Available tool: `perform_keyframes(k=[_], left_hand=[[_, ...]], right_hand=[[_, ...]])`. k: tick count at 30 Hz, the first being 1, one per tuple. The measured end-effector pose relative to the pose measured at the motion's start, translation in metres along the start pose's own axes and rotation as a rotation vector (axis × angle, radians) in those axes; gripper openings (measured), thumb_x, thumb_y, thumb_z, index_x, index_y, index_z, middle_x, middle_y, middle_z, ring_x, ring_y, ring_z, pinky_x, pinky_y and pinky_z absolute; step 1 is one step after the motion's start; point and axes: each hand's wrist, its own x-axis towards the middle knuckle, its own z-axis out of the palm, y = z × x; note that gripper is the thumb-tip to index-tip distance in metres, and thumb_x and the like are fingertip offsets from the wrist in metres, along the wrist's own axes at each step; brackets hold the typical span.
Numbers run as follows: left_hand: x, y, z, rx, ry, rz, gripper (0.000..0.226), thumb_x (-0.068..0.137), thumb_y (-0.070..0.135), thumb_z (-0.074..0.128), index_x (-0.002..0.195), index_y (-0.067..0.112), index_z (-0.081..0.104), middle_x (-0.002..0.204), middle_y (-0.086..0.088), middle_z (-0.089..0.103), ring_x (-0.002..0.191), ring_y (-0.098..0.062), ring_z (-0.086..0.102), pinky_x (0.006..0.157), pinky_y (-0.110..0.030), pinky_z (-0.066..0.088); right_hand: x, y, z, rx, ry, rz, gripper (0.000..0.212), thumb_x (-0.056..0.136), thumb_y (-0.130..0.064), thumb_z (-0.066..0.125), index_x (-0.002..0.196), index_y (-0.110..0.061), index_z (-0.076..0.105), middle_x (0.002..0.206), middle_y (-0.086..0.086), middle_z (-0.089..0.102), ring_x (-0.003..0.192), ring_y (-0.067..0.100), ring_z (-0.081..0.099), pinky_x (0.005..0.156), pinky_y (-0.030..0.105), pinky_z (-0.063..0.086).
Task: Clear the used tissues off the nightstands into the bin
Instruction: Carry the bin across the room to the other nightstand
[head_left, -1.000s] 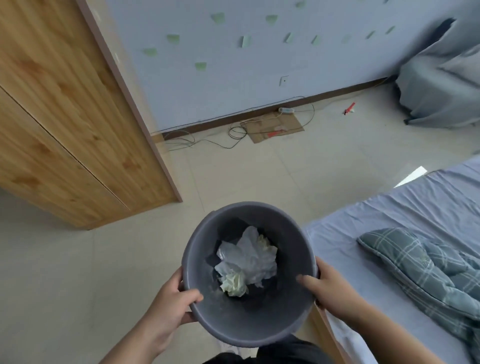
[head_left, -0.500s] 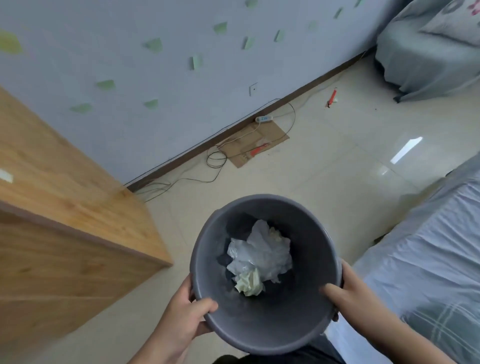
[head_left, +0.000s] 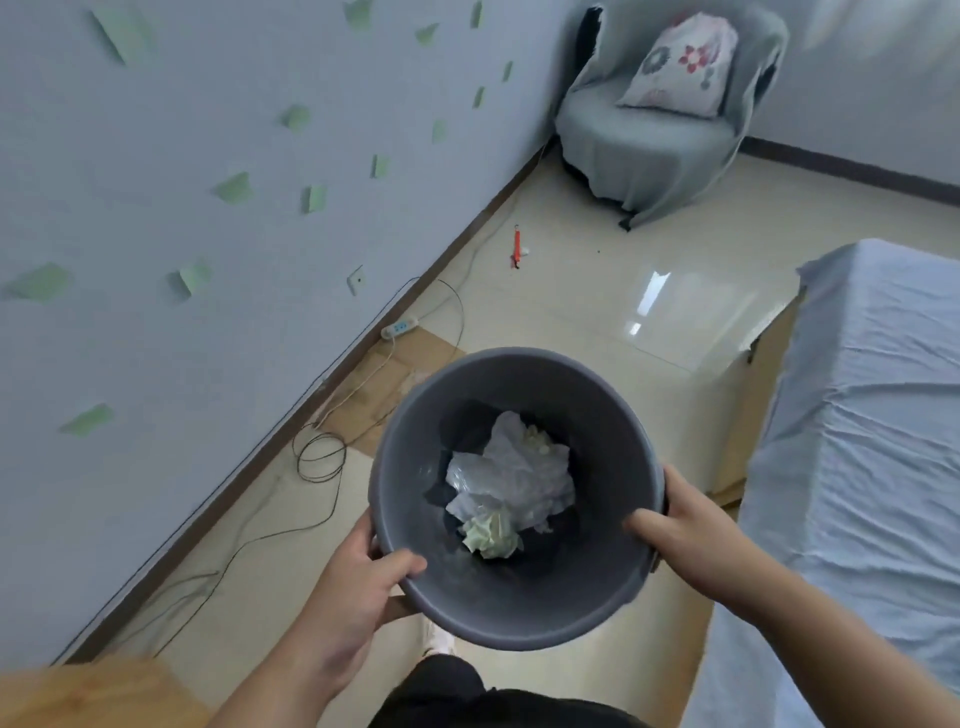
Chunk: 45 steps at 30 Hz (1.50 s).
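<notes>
Bedroom corner, pale blue walls, glossy cream tile floor.
Green paper scraps (head_left: 234, 187) dot the left wall (head_left: 156, 312); cables and power strip (head_left: 399, 327) run along the dark skirting. Covered armchair (head_left: 654, 135) with floral cushion (head_left: 680, 67) in corner; bed (head_left: 857, 415) at right under blue sheet.

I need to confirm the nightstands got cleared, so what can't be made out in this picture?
Head view only:
- Nightstands: none in frame, so leftover tissues can't be checked.
- Bin bottom: covered by the crumpled tissues; their count is unclear.
- Left hand and right hand: fingers hidden behind the bin wall.
- Wooden furniture: blurred, cut off by the edge.
</notes>
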Motion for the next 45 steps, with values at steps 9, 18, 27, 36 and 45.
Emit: perform_keyframes(k=[9, 18, 27, 36, 45], left_hand=[[0.173, 0.164, 0.021, 0.243, -0.293, 0.004, 0.057, 0.089, -0.010, 0.068, 0.127, 0.032, 0.067, 0.101, -0.004, 0.082, 0.087, -0.024, 0.081, 0.067, -0.040, 0.066], [0.325, 0.271, 0.152, 0.353, -0.433, 0.019, 0.056, 0.088, -0.010, 0.070, 0.125, 0.032, 0.069, 0.107, -0.006, 0.082, 0.097, -0.033, 0.080, 0.072, -0.045, 0.067], [0.443, 0.380, 0.282, 0.347, -0.447, 0.001, 0.054, 0.087, -0.009, 0.071, 0.118, 0.035, 0.071, 0.099, -0.002, 0.082, 0.093, -0.028, 0.081, 0.072, -0.046, 0.068], [0.604, 0.486, 0.430, 0.398, -0.563, -0.021, 0.056, 0.087, -0.007, 0.071, 0.114, 0.041, 0.071, 0.096, 0.001, 0.082, 0.089, -0.025, 0.081, 0.070, -0.046, 0.068], [0.744, 0.620, 0.595, 0.551, -0.742, -0.010, 0.058, 0.087, -0.010, 0.067, 0.126, 0.031, 0.070, 0.107, -0.008, 0.082, 0.093, -0.028, 0.081, 0.070, -0.042, 0.067]], right_hand=[[0.085, -0.049, -0.038, 0.130, 0.330, 0.134, 0.040, 0.082, -0.034, 0.063, 0.113, -0.055, 0.047, 0.100, -0.035, 0.064, 0.091, -0.009, 0.063, 0.063, 0.013, 0.054], [0.201, -0.044, -0.153, 0.221, 0.520, 0.190, 0.037, 0.076, -0.037, 0.060, 0.110, -0.048, 0.052, 0.097, -0.030, 0.067, 0.086, -0.005, 0.064, 0.068, 0.025, 0.051], [0.326, -0.069, -0.319, 0.208, 0.479, 0.188, 0.033, 0.085, -0.029, 0.063, 0.111, -0.046, 0.052, 0.098, -0.020, 0.067, 0.086, -0.006, 0.064, 0.065, 0.017, 0.052], [0.467, -0.070, -0.465, 0.222, 0.574, 0.247, 0.038, 0.078, -0.036, 0.062, 0.115, -0.041, 0.053, 0.102, -0.007, 0.069, 0.086, 0.014, 0.069, 0.066, 0.025, 0.061], [0.574, -0.089, -0.605, 0.323, 0.741, 0.368, 0.031, 0.076, -0.032, 0.061, 0.104, -0.046, 0.055, 0.092, -0.023, 0.068, 0.080, 0.001, 0.067, 0.059, 0.018, 0.055]])
